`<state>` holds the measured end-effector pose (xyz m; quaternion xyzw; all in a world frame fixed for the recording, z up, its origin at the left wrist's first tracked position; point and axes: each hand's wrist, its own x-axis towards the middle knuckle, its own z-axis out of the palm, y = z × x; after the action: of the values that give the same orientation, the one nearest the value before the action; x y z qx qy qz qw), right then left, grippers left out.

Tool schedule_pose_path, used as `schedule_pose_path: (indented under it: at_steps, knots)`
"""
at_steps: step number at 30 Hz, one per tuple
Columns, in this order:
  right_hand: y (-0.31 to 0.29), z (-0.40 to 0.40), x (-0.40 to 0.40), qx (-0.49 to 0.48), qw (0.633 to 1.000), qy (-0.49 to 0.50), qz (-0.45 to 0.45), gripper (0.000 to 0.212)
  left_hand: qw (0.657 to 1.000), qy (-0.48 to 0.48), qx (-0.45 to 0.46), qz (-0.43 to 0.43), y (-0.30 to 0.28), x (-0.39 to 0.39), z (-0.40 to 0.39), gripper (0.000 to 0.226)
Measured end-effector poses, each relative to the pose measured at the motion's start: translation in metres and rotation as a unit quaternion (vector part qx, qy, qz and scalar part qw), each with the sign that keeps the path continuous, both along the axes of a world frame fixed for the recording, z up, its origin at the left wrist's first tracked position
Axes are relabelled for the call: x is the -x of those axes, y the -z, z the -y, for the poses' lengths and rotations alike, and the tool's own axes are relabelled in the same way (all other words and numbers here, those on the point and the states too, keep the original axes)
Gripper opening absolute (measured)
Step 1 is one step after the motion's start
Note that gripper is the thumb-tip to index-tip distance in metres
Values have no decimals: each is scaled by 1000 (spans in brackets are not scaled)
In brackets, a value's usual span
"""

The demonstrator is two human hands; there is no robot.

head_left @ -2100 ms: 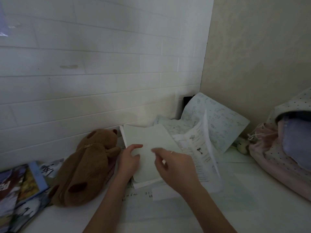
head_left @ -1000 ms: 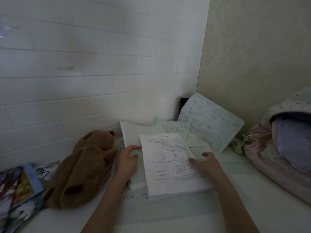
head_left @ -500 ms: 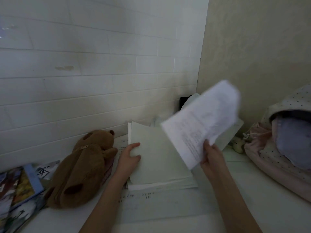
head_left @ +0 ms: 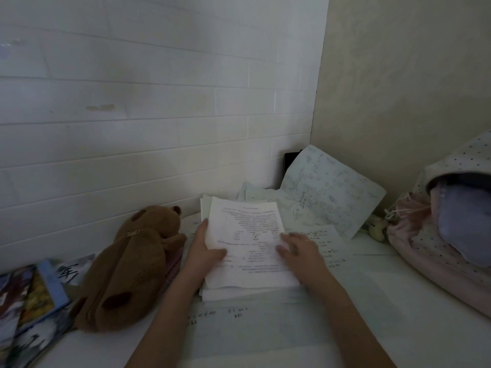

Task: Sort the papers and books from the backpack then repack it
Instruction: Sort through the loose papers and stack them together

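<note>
A printed sheet (head_left: 247,235) lies face up on top of a stack of white papers (head_left: 239,290) in the middle of the white table. My left hand (head_left: 204,248) holds the sheet's left edge, thumb on top. My right hand (head_left: 297,251) lies flat on the sheet's right side, fingers spread and slightly blurred. A large handwritten sheet (head_left: 326,192) leans against the corner behind the stack. More printed papers (head_left: 326,243) lie to the right of the stack. The pink dotted backpack (head_left: 435,235) lies open at the right, with blue cloth inside.
A brown plush bear-shaped bag (head_left: 132,266) lies left of the stack. Colourful books (head_left: 29,296) sit at the far left edge. A large sheet with writing (head_left: 239,322) lies under the stack. A small plush charm (head_left: 377,229) sits by the backpack. White tiled wall close behind.
The printed sheet that my right hand held up in the air has come down onto the stack. My right hand now lies flat on it; my left hand has shifted onto its left edge.
</note>
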<state>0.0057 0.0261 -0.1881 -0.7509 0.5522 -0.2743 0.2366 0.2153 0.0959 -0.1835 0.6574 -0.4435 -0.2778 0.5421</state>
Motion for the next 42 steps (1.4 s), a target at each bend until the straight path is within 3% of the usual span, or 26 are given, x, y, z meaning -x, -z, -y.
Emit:
schedule_pose_path:
  at_steps: [2, 5, 8, 12, 15, 17, 20, 25, 27, 30, 32, 34, 36, 38, 42]
  knots:
    - [4, 10, 20, 35, 986, 143, -77, 55, 999, -30, 31, -24, 4, -5, -1, 95]
    - [9, 14, 54, -39, 949, 271, -154, 71, 997, -58, 42, -42, 4, -9, 1, 93]
    - [9, 15, 57, -47, 959, 234, -151, 69, 997, -62, 32, -34, 5, -8, 3, 90]
    - [-2, 20, 51, -60, 986, 158, 0, 79, 998, -62, 29, -3, 7, -7, 3, 88]
    - [-2, 18, 61, -36, 973, 221, -64, 92, 998, -60, 28, -5, 6, -6, 2, 87]
    - [1, 15, 69, -76, 965, 230, -97, 106, 998, -60, 30, 0, 7, -5, 2, 87]
    - [6, 12, 64, -114, 968, 172, -143, 116, 998, -61, 29, 16, 7, -4, 3, 86]
    - [7, 7, 45, -79, 976, 106, -174, 113, 998, -57, 24, 23, 5, -3, 2, 84]
    - [7, 9, 43, -71, 983, 91, -145, 107, 998, -56, 23, 28, 5, -2, 1, 83]
    - [-2, 10, 43, -96, 992, 54, 57, 94, 998, -57, 19, 36, 4, -1, 0, 83]
    - [-12, 11, 49, -85, 976, 101, 172, 74, 998, -55, 21, 32, 4, -1, 0, 83]
    - [-15, 14, 58, -103, 965, 155, 187, 76, 998, -53, 19, 31, 4, -2, 0, 83]
    - [-14, 14, 64, -134, 966, 158, 156, 89, 998, -51, 17, 34, 4, -2, 0, 83]
    - [-12, 9, 61, -152, 978, 130, 60, 100, 998, -50, 18, 34, 4, -2, 1, 83]
    - [-4, -5, 38, -121, 971, 120, -165, 87, 998, -49, 34, 37, 5, 0, 0, 81]
